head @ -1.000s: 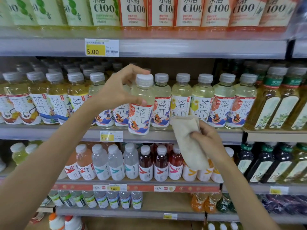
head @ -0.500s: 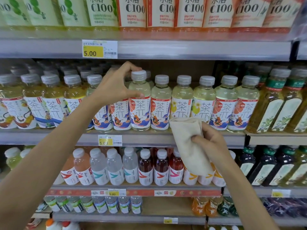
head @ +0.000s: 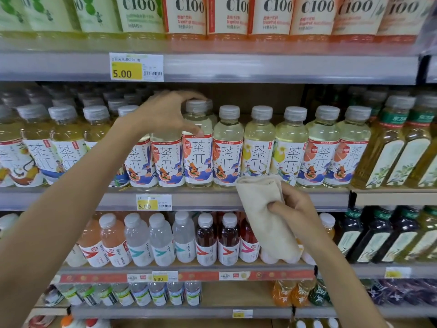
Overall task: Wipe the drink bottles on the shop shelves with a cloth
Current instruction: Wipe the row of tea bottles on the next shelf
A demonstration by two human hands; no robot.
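Right hand [head: 293, 209]: curled round the soft, floppy cloth [head: 262, 216], held low.
Left hand [head: 163, 117]: fingers over the cap [head: 196, 106], thumb in front, pinching the tea bottle [head: 198, 159].
Tea bottle: front row, middle shelf [head: 71, 197]; full, likely heavy and slippery; best gripped under the cap.

A yellow price tag [head: 136, 67] — 5.00 — above red promo strip [head: 189, 276].

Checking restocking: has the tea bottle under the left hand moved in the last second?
Yes. The tea bottle went back from over the shelf edge into its row.
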